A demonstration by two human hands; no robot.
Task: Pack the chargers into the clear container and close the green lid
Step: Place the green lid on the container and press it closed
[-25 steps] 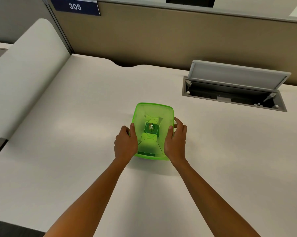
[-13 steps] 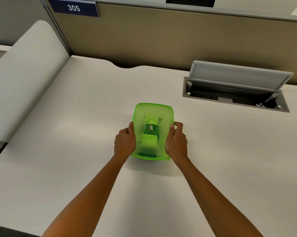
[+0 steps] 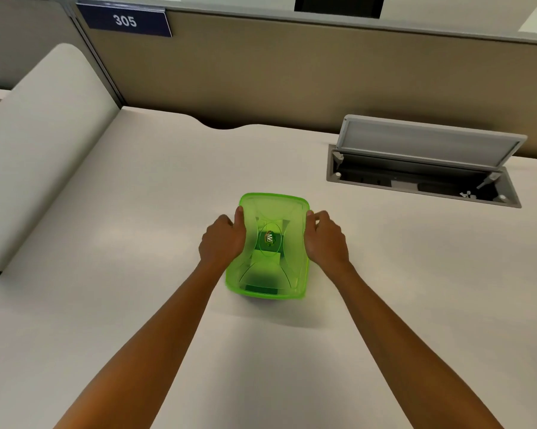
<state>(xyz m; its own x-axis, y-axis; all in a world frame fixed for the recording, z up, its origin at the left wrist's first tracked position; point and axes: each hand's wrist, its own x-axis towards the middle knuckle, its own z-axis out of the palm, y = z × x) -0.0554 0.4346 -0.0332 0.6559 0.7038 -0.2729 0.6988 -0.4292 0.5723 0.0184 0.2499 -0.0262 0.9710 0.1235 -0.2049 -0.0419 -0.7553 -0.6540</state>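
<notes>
A translucent green lid (image 3: 270,246) with an oval label in its middle covers the clear container on the white desk (image 3: 106,305). Pale charger shapes show dimly through the lid. My left hand (image 3: 222,239) grips the lid's left edge, thumb on top of the rim. On the right edge sits my right hand (image 3: 324,238), fingers curled at the rim near the far corner. The container's walls are mostly hidden under the lid and my hands.
An open cable hatch (image 3: 422,171) with a raised grey flap is set into the desk at the back right. A tan partition (image 3: 261,82) with a "305" sign (image 3: 124,20) runs along the back. A white curved side panel (image 3: 38,144) stands at the left.
Both hands have slid forward along the lid's side edges, from its near half toward its far half. The container has stayed in place.
</notes>
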